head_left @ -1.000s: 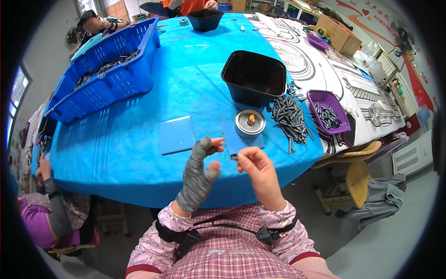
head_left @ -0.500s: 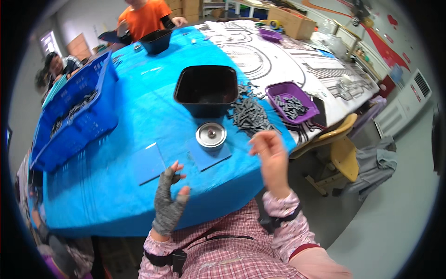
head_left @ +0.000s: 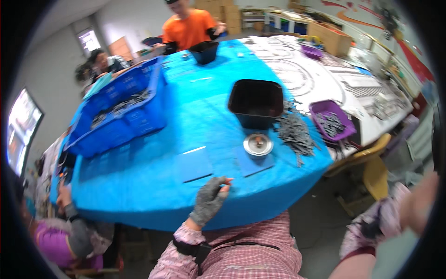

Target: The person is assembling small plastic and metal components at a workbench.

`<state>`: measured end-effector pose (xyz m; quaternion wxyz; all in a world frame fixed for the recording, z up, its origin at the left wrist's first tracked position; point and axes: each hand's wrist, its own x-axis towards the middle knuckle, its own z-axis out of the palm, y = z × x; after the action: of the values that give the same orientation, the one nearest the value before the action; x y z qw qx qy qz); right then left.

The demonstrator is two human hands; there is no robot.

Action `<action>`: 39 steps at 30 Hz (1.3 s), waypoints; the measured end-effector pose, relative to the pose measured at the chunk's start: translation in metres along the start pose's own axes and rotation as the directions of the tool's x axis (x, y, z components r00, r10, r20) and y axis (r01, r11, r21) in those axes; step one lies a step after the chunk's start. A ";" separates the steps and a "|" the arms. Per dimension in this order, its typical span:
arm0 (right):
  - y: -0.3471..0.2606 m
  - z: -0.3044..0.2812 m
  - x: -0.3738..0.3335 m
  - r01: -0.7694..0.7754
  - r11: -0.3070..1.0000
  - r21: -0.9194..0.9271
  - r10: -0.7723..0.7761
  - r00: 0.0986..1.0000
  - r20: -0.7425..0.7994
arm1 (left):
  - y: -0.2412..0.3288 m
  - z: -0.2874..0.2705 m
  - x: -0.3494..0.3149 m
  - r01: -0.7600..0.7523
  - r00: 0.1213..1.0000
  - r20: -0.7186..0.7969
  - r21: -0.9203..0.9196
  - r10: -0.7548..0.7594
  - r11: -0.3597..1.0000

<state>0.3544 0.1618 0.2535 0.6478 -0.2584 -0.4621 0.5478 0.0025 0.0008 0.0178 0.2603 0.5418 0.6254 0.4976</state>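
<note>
My left hand (head_left: 210, 200), in a grey fingerless glove, hovers over the near edge of the blue-covered table. Its thumb and fingertips are drawn together, and anything between them is too small to make out. Far out to the right, my right hand (head_left: 420, 204) is raised and blurred at the picture's rim, its fingers hidden. Nearest to my left hand are two flat blue pads, the left pad (head_left: 195, 167) bare. On the right pad (head_left: 261, 168) stands a round silver metal dish (head_left: 258, 153) with a small copper-coloured piece at its centre.
A black tub (head_left: 255, 120) stands behind the dish, beside a heap of small grey pieces (head_left: 297, 135). Further right is a purple basket (head_left: 350, 132) of similar pieces. A large blue crate (head_left: 139, 123) fills the left. People sit or stand around the table; a yellow chair (head_left: 375, 176) stands right.
My right hand has swung away from the heap to the far right. My left hand's fingers have come together. The view has turned left, so the table appears further right.
</note>
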 end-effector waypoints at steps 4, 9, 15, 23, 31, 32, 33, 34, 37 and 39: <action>-0.007 0.149 -0.012 0.000 0.999 -0.039 0.000 1.000 0.007 | -0.013 0.038 0.026 -0.116 0.993 0.034 0.033 0.115 0.993; 0.034 0.063 0.024 -0.007 1.000 0.028 0.003 0.991 0.134 | -0.013 -0.005 -0.004 -0.077 0.995 -0.062 0.103 0.084 0.992; 0.058 0.090 0.033 0.022 0.998 0.061 -0.032 0.987 0.160 | -0.017 0.012 0.004 -0.189 0.979 -0.048 0.151 0.198 0.970; 0.060 0.110 0.045 0.088 0.996 0.013 -0.089 0.985 0.148 | -0.006 0.014 0.004 -0.130 0.989 -0.052 0.137 0.138 0.982; 0.062 0.121 0.049 0.133 0.988 -0.076 -0.124 0.985 0.117 | -0.012 0.014 0.000 -0.120 0.990 -0.050 0.194 0.132 0.974; 0.065 0.125 0.047 0.136 0.987 -0.082 -0.127 0.986 0.107 | -0.011 0.012 0.002 -0.150 0.985 -0.053 0.202 0.164 0.968; 0.068 0.128 0.045 0.137 0.987 -0.087 -0.129 0.987 0.096 | -0.011 0.010 0.003 -0.180 0.979 -0.055 0.211 0.196 0.961; 0.071 0.131 0.043 0.138 0.986 -0.091 -0.130 0.988 0.086 | -0.011 0.012 0.003 -0.199 0.975 -0.070 0.132 0.209 0.971; 0.076 0.135 0.044 0.147 0.983 -0.112 -0.140 0.988 0.067 | -0.013 0.014 0.003 -0.184 0.978 -0.065 0.198 0.200 0.963; 0.079 0.135 0.044 0.147 0.980 -0.135 -0.141 0.989 0.049 | -0.011 0.010 0.002 -0.155 0.984 -0.051 0.210 0.169 0.965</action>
<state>0.1972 0.2016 0.2598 0.6571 -0.2575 -0.5290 0.4712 0.0059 0.0074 0.0048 0.1399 0.5978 0.6354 0.4683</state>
